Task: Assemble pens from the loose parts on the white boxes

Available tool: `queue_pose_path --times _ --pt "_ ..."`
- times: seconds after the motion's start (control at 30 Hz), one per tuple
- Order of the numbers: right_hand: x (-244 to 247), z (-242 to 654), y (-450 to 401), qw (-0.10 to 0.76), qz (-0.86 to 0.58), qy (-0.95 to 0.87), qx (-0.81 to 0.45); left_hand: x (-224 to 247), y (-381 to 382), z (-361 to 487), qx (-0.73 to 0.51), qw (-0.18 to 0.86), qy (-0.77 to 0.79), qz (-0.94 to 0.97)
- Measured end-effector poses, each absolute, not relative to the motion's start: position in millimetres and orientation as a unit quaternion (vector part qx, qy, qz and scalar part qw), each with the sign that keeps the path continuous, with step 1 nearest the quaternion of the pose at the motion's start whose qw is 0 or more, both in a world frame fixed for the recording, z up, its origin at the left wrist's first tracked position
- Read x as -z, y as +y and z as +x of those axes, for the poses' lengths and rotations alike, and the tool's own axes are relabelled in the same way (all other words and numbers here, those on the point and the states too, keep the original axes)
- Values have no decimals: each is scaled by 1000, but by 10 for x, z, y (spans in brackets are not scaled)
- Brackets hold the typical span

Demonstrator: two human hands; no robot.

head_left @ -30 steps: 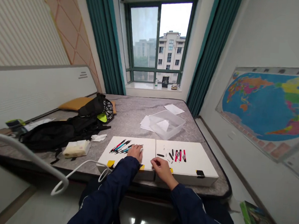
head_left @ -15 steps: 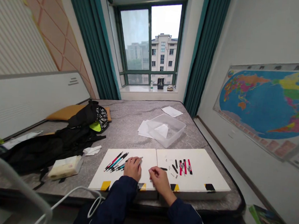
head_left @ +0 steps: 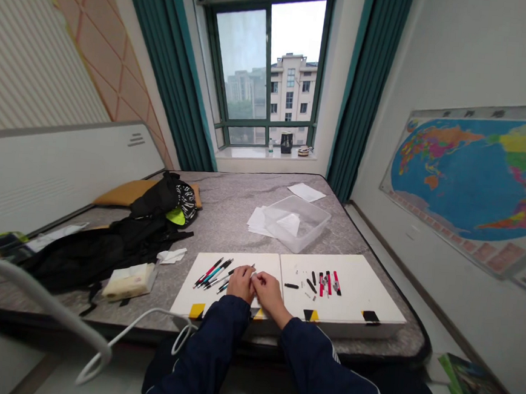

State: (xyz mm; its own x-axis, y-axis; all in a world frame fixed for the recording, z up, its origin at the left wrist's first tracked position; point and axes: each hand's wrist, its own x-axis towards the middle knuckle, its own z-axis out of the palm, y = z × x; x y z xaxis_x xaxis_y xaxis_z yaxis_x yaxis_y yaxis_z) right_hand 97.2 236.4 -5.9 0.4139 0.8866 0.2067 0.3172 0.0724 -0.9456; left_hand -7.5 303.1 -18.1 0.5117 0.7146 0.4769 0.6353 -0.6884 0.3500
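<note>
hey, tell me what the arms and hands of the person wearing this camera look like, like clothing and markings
The left hand and right hand wear no gloves. The left sleeve and right sleeve are long and dark navy; white trim marks the right one.

Your sleeves (head_left: 307,358): navy, wht-trimmed. Your pens (head_left: 214,273): red, blue, blk; pen parts (head_left: 321,285) red & blk. Boxes (head_left: 360,289) wht, tape (head_left: 197,311) yel/blk. Mattress (head_left: 230,200) gry, marbled. Curtains (head_left: 164,62) dk teal. Backpack (head_left: 81,252) blk.
</note>
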Motion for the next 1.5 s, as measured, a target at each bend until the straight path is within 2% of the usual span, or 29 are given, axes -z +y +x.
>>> queue_pose_path --times 0.37,0.63,0.9,1.23,1.5 --pt "105 982 2391 591 -611 -446 -281 219 3068 -88 -315 71 333 886" --pt "208 1035 2431 623 -570 -394 -363 282 3047 -89 -341 84 358 865" --pt "190 1047 2411 646 -545 -356 -400 267 3053 -83 -366 103 289 879" --pt "142 1030 2397 653 -577 -315 -376 157 2945 -110 -363 88 253 893" --pt "201 1058 2419 636 -600 -329 -358 216 2974 -103 -424 94 164 886"
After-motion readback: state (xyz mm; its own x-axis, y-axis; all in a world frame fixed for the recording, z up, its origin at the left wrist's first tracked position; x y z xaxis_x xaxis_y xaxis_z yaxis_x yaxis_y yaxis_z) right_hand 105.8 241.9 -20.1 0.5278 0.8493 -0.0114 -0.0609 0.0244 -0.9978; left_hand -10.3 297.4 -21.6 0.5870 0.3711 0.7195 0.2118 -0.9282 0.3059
